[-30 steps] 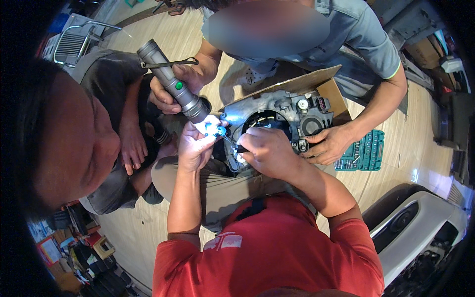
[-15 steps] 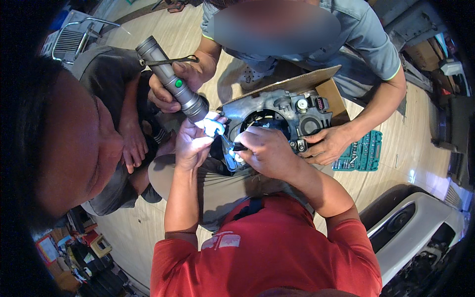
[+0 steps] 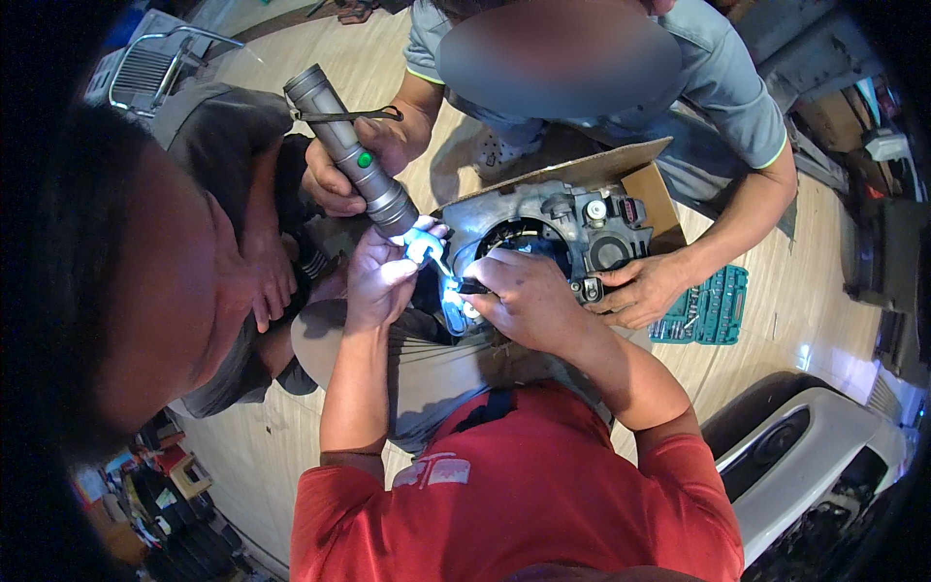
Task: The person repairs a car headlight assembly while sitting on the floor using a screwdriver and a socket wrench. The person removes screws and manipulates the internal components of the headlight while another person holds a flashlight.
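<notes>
A car headlight housing (image 3: 514,215) sits in front of me in a cardboard box (image 3: 652,199), its round opening facing up. At its left edge my left hand (image 3: 383,276) pinches a small pale-blue piece (image 3: 422,244) with a thin stem slanting toward the housing; glare hides its exact kind. My right hand (image 3: 529,303) is closed at the housing's near-left corner, around a small black piece (image 3: 472,287) whose kind is unclear. From the left, a co-worker's hand (image 3: 339,175) holds a grey flashlight (image 3: 335,126), lighting my fingertips. Their other hand (image 3: 635,291) rests on the housing's right side.
Right of the box lies an open green socket-set case (image 3: 722,306) on the tiled floor. A white car bumper (image 3: 815,456) stands at lower right. Another person (image 3: 228,194) crouches close at left. A metal chair (image 3: 155,73) is at far left.
The view has shifted slightly. The flashlight, the pale-blue piece and both my hands hold nearly the same places around the housing. The person at left appears slightly lower and farther right.
</notes>
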The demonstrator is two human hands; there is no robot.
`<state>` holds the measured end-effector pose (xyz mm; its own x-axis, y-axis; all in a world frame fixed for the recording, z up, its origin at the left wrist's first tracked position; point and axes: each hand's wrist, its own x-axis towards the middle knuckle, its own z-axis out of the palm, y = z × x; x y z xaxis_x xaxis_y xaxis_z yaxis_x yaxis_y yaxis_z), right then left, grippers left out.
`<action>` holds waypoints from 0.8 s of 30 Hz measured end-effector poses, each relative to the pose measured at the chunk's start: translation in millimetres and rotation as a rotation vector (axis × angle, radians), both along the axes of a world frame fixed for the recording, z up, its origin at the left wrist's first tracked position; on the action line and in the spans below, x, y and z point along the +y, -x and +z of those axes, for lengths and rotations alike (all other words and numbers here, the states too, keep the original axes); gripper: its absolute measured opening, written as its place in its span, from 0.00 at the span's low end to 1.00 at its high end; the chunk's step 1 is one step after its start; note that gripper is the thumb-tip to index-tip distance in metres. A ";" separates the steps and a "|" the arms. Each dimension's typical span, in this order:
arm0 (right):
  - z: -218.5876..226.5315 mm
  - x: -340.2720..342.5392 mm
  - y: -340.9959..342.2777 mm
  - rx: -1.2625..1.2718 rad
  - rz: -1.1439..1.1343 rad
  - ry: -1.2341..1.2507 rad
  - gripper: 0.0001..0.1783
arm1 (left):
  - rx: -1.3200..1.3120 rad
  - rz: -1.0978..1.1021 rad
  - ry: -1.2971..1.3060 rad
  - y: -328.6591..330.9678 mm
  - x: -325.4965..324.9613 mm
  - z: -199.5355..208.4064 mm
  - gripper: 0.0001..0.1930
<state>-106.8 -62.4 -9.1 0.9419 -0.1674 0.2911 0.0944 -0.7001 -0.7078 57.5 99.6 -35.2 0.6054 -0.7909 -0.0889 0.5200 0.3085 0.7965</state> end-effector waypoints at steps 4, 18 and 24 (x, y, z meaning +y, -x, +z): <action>1.4 1.6 0.2 0.039 0.003 -0.028 0.16 | -0.017 0.027 -0.010 -5.1 1.8 -6.9 0.29; -9.2 3.2 -2.0 -0.066 -0.001 -0.050 0.16 | -0.026 -0.016 -0.045 -16.4 0.4 -19.2 0.31; -12.6 2.9 -1.8 -0.075 -0.017 -0.117 0.14 | -0.078 -0.049 -0.155 -15.1 3.2 -16.6 0.26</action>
